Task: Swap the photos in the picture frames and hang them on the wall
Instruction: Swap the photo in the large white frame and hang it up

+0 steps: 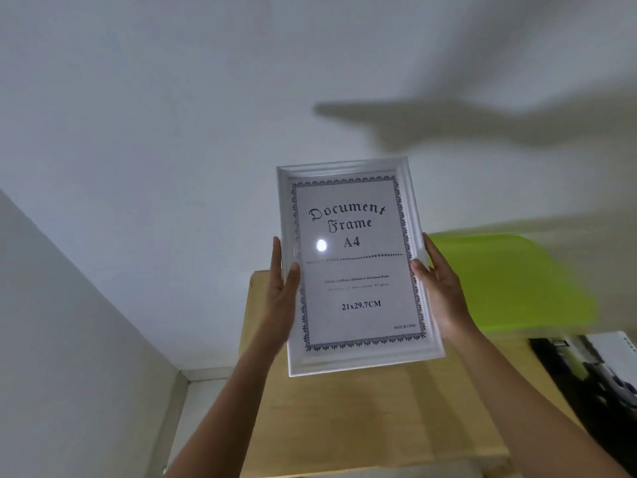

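Observation:
I hold a white picture frame (355,267) upright in front of the white wall (172,115), its face towards me. The sheet inside reads "Document Frame A4" with a dark ornamental border. My left hand (281,291) grips the frame's left edge, thumb on the front. My right hand (439,288) grips the right edge the same way. The frame hangs in the air above the wooden table (344,426), tilted slightly to the left at its top. No hook or nail shows on the wall.
A bright green sheet (510,281) lies at the table's back right. Dark objects and a white item (593,374) crowd the right edge. A second wall (51,339) closes the left side, with floor (203,401) between it and the table.

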`<state>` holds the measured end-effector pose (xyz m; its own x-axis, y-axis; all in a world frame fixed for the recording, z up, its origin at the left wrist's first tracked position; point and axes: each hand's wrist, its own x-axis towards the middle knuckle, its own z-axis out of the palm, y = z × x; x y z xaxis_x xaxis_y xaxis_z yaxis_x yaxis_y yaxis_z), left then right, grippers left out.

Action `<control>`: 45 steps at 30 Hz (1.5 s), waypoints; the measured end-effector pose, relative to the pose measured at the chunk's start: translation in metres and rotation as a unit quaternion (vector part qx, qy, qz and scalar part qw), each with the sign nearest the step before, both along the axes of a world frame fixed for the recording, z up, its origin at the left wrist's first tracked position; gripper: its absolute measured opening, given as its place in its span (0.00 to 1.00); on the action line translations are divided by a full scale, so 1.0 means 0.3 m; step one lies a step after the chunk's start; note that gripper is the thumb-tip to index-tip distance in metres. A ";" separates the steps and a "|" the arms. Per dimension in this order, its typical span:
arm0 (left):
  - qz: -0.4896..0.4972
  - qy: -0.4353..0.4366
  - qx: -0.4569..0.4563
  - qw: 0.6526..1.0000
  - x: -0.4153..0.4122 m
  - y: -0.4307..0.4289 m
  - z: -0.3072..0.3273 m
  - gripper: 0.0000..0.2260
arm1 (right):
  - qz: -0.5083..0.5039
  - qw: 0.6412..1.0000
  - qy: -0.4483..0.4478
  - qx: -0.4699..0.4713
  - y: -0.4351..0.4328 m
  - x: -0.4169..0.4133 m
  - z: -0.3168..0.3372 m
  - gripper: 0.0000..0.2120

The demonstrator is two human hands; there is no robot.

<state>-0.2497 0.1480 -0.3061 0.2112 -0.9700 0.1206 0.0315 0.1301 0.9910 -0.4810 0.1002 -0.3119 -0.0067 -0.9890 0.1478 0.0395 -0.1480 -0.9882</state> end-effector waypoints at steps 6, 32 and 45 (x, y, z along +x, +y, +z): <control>0.051 0.001 -0.085 0.995 -0.166 -0.199 0.152 0.24 | -0.003 0.994 -0.026 -0.103 -0.204 -0.137 0.153 0.25; 0.155 -0.165 -0.403 0.887 -0.244 -0.901 1.191 0.26 | -0.031 0.900 0.042 -0.432 -0.910 -0.206 1.220 0.24; 0.156 -0.190 -0.374 0.894 -0.220 -0.948 1.148 0.25 | -0.102 0.893 0.119 -0.423 -0.919 -0.168 1.206 0.23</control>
<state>-0.3158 -0.1363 0.0384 0.2634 -0.4886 0.8318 -0.4434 0.7045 0.5542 -0.5316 -0.1756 0.0498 -0.0434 -0.5054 0.8618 -0.2700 -0.8246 -0.4971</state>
